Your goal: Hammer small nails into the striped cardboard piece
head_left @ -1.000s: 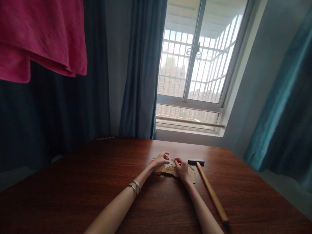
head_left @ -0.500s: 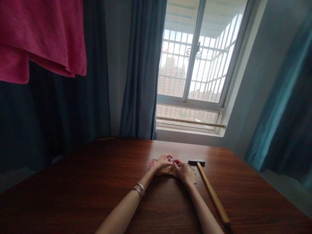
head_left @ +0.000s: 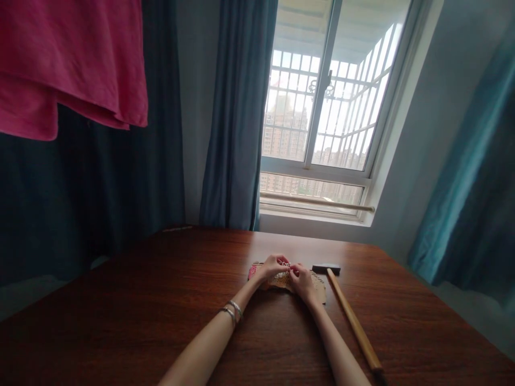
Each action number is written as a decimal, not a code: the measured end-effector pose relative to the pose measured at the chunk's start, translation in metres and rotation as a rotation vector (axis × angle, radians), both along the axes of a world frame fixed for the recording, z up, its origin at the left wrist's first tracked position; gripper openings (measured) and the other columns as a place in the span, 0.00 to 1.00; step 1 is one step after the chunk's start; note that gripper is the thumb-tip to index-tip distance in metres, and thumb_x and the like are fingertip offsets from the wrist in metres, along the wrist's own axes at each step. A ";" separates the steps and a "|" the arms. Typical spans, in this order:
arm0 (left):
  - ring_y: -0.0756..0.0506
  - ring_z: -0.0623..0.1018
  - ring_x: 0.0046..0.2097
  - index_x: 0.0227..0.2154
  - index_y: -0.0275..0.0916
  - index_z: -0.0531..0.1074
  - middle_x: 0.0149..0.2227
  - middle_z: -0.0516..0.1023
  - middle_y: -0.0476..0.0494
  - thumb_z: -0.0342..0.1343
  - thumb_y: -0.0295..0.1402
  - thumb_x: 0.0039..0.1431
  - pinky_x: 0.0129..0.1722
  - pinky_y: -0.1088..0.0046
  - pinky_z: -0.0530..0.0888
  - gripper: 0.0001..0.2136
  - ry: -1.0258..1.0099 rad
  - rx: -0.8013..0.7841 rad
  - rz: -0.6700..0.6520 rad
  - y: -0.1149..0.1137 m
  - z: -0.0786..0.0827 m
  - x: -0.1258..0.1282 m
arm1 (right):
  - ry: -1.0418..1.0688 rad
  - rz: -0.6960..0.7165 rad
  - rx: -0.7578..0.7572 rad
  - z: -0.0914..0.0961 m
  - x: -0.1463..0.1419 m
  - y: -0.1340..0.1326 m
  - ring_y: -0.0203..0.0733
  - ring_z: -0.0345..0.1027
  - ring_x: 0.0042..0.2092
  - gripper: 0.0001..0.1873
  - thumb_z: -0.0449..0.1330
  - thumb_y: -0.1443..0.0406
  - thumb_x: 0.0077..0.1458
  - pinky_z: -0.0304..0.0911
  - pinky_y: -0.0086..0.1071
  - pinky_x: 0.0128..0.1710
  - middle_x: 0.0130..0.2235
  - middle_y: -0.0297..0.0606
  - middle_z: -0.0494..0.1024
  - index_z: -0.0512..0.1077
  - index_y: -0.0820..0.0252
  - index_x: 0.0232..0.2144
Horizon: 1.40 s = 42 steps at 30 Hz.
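My left hand (head_left: 272, 268) and my right hand (head_left: 302, 281) meet over the table, fingertips close together. Both are closed in a pinch on a small whitish piece with dark marks (head_left: 285, 264), mostly covered by the fingers and too small to name. Beneath them lies a flat tan patterned piece (head_left: 277, 282), with a pink part (head_left: 252, 270) at its left end and a row of dark slanting marks along its right edge. My hands hide much of its middle. Metal bangles circle my left wrist.
Right of my hands, a long wooden stick (head_left: 354, 320) with a dark near end lies on the brown table (head_left: 140, 321). A dark oblong block (head_left: 326, 269) sits by its far end. Behind stand a barred window and blue curtains (head_left: 235, 134); a pink cloth (head_left: 92, 64) hangs upper left.
My fingers have drawn closer together, and the small whitish piece shows less and sits flatter between them. The whole view has shifted slightly; the things on the table stay put.
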<state>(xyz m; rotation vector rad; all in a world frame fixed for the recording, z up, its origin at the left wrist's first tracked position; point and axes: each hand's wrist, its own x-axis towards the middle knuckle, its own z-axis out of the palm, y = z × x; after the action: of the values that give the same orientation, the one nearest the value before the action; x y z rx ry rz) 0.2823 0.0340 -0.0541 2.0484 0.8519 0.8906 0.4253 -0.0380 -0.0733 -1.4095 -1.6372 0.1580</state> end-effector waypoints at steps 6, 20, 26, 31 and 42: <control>0.48 0.74 0.34 0.31 0.33 0.75 0.30 0.77 0.45 0.58 0.39 0.45 0.33 0.77 0.68 0.14 -0.019 0.030 -0.035 0.001 -0.002 -0.001 | -0.003 -0.005 -0.005 -0.001 0.000 0.000 0.36 0.67 0.32 0.10 0.53 0.67 0.50 0.60 0.27 0.34 0.31 0.35 0.74 0.74 0.56 0.28; 0.47 0.74 0.35 0.30 0.32 0.76 0.30 0.78 0.44 0.58 0.37 0.44 0.34 0.76 0.69 0.13 0.000 -0.016 -0.031 0.002 -0.003 0.000 | -0.062 -0.016 -0.036 0.007 0.000 -0.005 0.37 0.68 0.35 0.11 0.53 0.65 0.50 0.61 0.27 0.36 0.33 0.36 0.75 0.76 0.56 0.30; 0.47 0.74 0.34 0.30 0.32 0.76 0.31 0.78 0.43 0.58 0.33 0.43 0.33 0.75 0.68 0.12 0.003 -0.047 0.014 -0.003 -0.001 0.000 | -0.118 -0.160 -0.056 0.035 0.047 -0.026 0.45 0.67 0.42 0.16 0.52 0.65 0.50 0.59 0.33 0.43 0.41 0.46 0.72 0.73 0.64 0.40; 0.47 0.74 0.33 0.30 0.31 0.76 0.30 0.77 0.43 0.58 0.32 0.42 0.31 0.76 0.68 0.11 -0.004 -0.053 0.033 -0.004 -0.001 0.001 | -0.389 -0.462 -0.301 0.034 0.100 -0.074 0.48 0.67 0.42 0.20 0.49 0.61 0.53 0.58 0.37 0.44 0.40 0.49 0.72 0.69 0.62 0.46; 0.47 0.74 0.33 0.30 0.31 0.76 0.30 0.78 0.43 0.56 0.34 0.44 0.33 0.76 0.67 0.12 0.008 -0.032 0.019 -0.001 -0.005 0.001 | -0.551 -0.503 -0.611 0.024 0.104 -0.110 0.51 0.70 0.39 0.18 0.43 0.59 0.57 0.61 0.39 0.35 0.38 0.49 0.71 0.67 0.60 0.41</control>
<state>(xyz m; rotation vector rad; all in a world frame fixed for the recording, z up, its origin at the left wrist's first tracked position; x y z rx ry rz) 0.2834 0.0327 -0.0592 2.0211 0.8852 0.8744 0.5291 -0.1479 -0.0495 -2.4620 -1.6630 -0.0377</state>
